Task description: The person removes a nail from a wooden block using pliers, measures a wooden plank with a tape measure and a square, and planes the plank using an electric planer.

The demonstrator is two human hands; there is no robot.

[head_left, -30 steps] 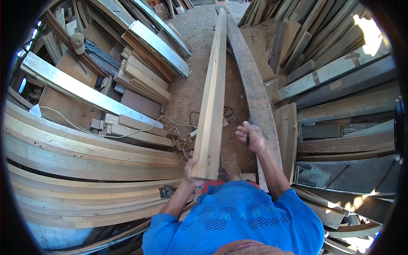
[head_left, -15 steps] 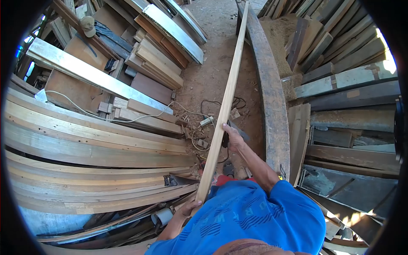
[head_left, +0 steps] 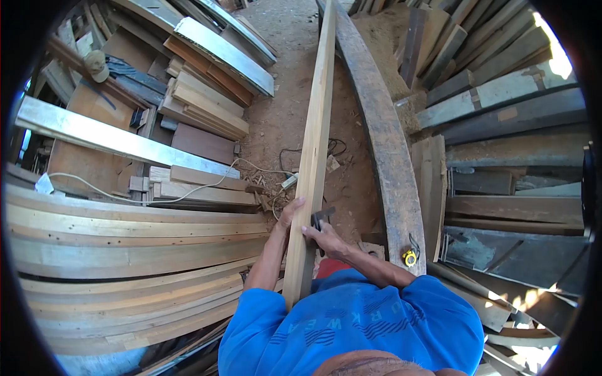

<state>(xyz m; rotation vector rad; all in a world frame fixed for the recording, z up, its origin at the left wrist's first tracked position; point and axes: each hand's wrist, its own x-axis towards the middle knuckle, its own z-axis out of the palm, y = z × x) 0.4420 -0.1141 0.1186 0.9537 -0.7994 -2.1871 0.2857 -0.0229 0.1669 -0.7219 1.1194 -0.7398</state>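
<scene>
A long pale wooden beam (head_left: 315, 135) runs from my blue shirt away to the top of the view, with its top face and right side both showing. My left hand (head_left: 291, 213) grips its left edge, thumb on the top face. On the right side, my right hand (head_left: 323, 237) has its thumb at the beam's edge and its fingers around a dark tool (head_left: 322, 217), which looks like a small square. How far this tool touches the beam is hard to make out.
A thick dark plank (head_left: 390, 147) stretches along the right, bearing a yellow tape measure (head_left: 409, 257). Stacked boards (head_left: 138, 235) fill the left side, and more timber (head_left: 514, 150) the right. A cable with a white socket (head_left: 289, 181) lies on the ground.
My left hand has moved up along the beam, close to my right hand. The beam has turned, showing more of its side, and its near end sits further left. The view has shifted right.
</scene>
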